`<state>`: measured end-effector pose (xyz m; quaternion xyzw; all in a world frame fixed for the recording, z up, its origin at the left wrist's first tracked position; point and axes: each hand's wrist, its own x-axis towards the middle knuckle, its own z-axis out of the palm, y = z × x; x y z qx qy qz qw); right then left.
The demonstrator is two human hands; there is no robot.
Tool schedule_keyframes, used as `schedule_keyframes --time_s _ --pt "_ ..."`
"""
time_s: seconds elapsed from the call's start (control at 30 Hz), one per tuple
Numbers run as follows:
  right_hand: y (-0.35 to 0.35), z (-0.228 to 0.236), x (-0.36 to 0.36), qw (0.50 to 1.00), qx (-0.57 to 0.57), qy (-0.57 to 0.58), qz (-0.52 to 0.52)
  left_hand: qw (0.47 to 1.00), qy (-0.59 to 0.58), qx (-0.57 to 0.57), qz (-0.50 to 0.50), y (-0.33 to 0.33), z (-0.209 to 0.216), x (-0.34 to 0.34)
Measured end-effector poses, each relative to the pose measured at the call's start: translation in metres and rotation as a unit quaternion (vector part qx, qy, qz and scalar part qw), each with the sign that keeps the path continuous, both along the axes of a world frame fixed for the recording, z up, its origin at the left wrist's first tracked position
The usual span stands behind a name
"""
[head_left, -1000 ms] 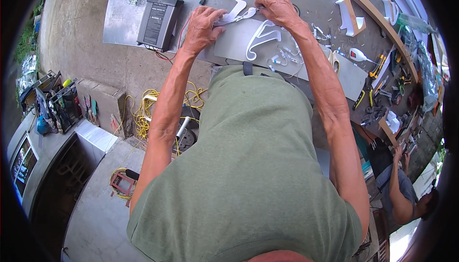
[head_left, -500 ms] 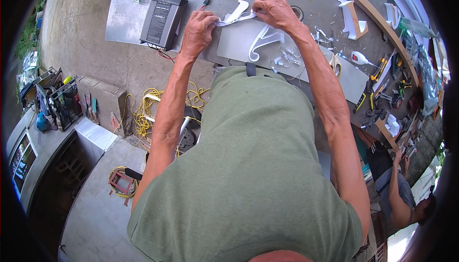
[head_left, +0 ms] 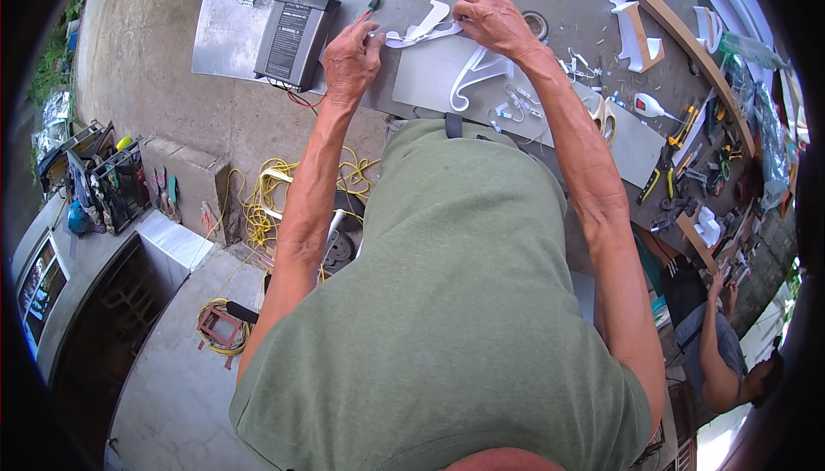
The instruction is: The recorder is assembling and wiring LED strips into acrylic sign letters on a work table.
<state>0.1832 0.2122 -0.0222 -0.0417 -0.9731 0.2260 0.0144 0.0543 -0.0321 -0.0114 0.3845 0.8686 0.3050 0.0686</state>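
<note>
My right hand [head_left: 494, 20] pinches one end of a narrow white strip [head_left: 421, 39] over the workbench. The strip's other end curls loose, a short gap from my left hand [head_left: 351, 63]. That hand's fingers are curled in, with a tiny pale spot between thumb and forefinger that I cannot make out. Just beyond the strip lies a white angular cut piece [head_left: 432, 15]. Nearer me, a white curved letter-like piece [head_left: 473, 76] rests on a grey sheet [head_left: 421, 84].
Left of my left hand stands a grey power supply box [head_left: 296, 37] with wires. A tape roll [head_left: 536, 24], small light modules [head_left: 516, 106], scissors [head_left: 607, 119], a glue bottle [head_left: 650, 107] and pliers [head_left: 662, 166] lie rightward. Another person [head_left: 709, 342] works at far right. Yellow cord [head_left: 258, 204] tangles on the floor.
My left hand has come off the strip's left end and shifted slightly away and down. The strip now hangs slack from my right hand, which has stayed put.
</note>
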Motion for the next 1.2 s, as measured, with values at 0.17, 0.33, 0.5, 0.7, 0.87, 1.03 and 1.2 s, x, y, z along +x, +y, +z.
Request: schedule_keyframes --time_s 0.17,0.33,0.5,0.7,0.87,1.03,1.2 --pt "0.001 -0.01 0.001 0.999 0.001 0.043 0.0 0.991 -0.043 -0.018 0.126 0.007 -0.002 0.012" --pt "0.001 -0.011 0.003 0.998 0.004 0.059 -0.007 0.989 -0.036 -0.009 0.146 0.008 -0.009 0.019" --pt "0.002 -0.013 0.004 0.998 -0.005 0.056 -0.016 0.985 -0.081 0.016 0.155 0.01 -0.01 0.023" --pt "0.001 -0.004 0.003 1.0 -0.002 0.026 -0.005 0.992 -0.043 0.056 0.104 0.009 -0.012 0.025" --pt "0.004 -0.013 0.002 0.999 -0.018 0.048 -0.007 0.995 -0.027 0.074 0.061 0.01 -0.01 0.025" --pt "0.003 -0.01 0.002 0.999 -0.026 0.032 -0.008 0.996 -0.02 0.085 0.036 0.012 -0.009 0.026" --pt "0.003 -0.009 0.002 0.999 -0.038 0.024 -0.014 0.995 -0.031 0.084 0.047 0.015 -0.004 0.03"
